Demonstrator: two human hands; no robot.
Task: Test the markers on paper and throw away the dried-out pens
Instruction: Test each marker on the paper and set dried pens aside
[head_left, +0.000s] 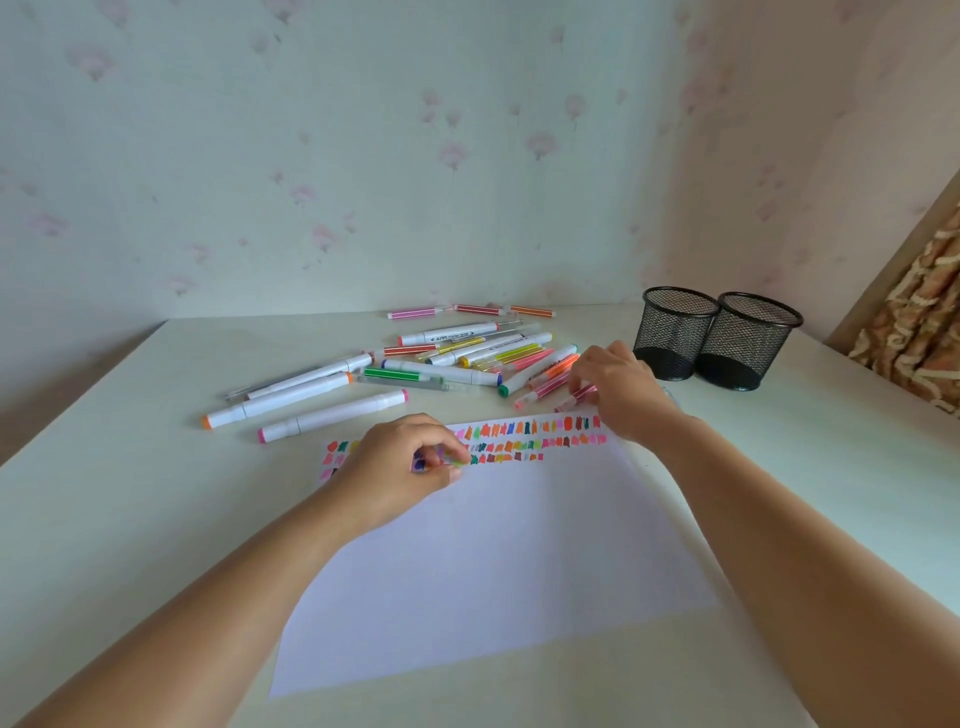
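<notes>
A white sheet of paper (498, 561) lies on the table, with rows of coloured test strokes (524, 436) along its far edge. My left hand (400, 462) rests on the strokes with fingers curled, pinching a small yellow-green marker (456, 457) that is mostly hidden. My right hand (618, 389) is at the right end of the marker pile (457, 358), its fingertips pinching a pink striped marker (576, 397) that lies just beyond the paper. Two black mesh cups (675, 332) (748, 343) stand to the right of that hand.
Large white markers with orange and pink ends (291, 400) lie left of the pile. Three thin markers (467, 310) sit by the back wall. The table (104, 467) meets wallpapered walls behind, and a patterned curtain (919, 322) hangs at the far right.
</notes>
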